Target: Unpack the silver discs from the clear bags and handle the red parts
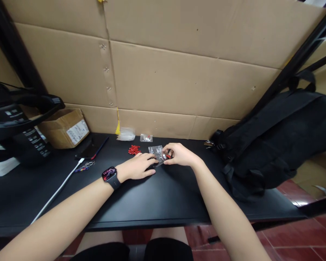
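A small clear plastic bag (155, 150) lies on the black tabletop (152, 195). My left hand (138, 166), a watch on its wrist, rests flat with fingers stretched out, the fingertips on the bag's near left side. My right hand (178, 154) is curled at the bag's right side, its thumb and fingers closed round a small shiny round item (164, 156) with red and black beside it. What exactly it is, and whether it is inside the bag, I cannot tell. Just left of the bag is a pile of small red pieces (134, 149).
Behind are a stack of clear bags (126, 134) and a filled small packet (146, 137). At left stand a cardboard box (63, 128), a large black jug (19, 127), a phone (89, 148), a white cable (58, 190) and keys (85, 166). A black backpack (277, 134) leans at right.
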Demonstrator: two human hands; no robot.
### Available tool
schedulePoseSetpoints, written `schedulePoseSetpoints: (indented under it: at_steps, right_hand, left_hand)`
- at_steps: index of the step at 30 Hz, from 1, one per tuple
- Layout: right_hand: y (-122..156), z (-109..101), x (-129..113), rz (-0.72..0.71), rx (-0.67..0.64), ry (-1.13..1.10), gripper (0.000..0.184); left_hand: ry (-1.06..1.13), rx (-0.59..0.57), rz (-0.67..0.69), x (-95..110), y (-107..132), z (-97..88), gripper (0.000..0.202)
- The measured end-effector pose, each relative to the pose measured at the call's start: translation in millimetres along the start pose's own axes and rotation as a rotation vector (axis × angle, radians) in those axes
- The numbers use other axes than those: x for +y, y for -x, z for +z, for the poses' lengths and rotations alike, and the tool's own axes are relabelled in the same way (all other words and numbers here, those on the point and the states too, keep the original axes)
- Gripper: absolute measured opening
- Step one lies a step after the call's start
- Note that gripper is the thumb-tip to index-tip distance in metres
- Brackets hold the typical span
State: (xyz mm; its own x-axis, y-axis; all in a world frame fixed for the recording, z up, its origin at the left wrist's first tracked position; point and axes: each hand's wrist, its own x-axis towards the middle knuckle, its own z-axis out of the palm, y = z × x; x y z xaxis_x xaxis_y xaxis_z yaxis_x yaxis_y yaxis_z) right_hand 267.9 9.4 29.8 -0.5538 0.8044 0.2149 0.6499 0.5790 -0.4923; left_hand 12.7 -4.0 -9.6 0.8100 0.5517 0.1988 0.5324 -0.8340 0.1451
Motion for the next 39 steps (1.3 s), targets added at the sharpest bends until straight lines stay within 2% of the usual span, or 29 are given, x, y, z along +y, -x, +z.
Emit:
schedulePoseSetpoints:
  at_steps: [5,8,13,19,24,27,32,36,39]
  right_hand:
    - [4.8,-3.8,4.1,0.134,-0.207,0.049,0.03]
    - [4.5,-0.5,2.8,0.162,-0.22,0.065,0.026]
    - [-2.2,11.2,-0.9,0.155,-0.101,0.134,0.025]
    - [-8.2,21.7,-1.2,0.114,0.004,0.15,0.022]
    - [-10.0,23.9,7.5,0.046,-0.051,0.037,0.023]
    - [-12.9,27.1,14.9,0.07,0.038,0.057,0.023]
    - [-17.6,37.2,16.1,0.128,0.2,0.178,0.036]
    - [-19.0,47.6,8.7,0.153,0.229,0.238,0.045]
    - [-20.9,54.2,5.9,0.131,0.216,0.283,0.037]
  left_hand:
    - [0.03,-0.015,0.039,-5.0,2.1,1.4,0.043]
    - [0.043,-0.013,0.04,-5.5,1.8,2.3,0.041]
    - [0.024,-0.05,0.023,-4.2,1.6,0.5,0.042]
    - [0.064,-0.032,0.033,-5.4,0.8,2.3,0.039]
    - [0.13,-0.05,-0.051,-0.4,-1.9,4.8,0.041]
    - [0.162,-0.075,-0.097,4.4,-2.8,4.0,0.046]
    - [0.163,-0.123,-0.145,7.3,-3.0,1.5,0.052]
    - [0.16,-0.147,-0.171,9.1,-3.6,0.6,0.061]
    - [0.166,-0.152,-0.175,10.0,-3.8,1.1,0.066]
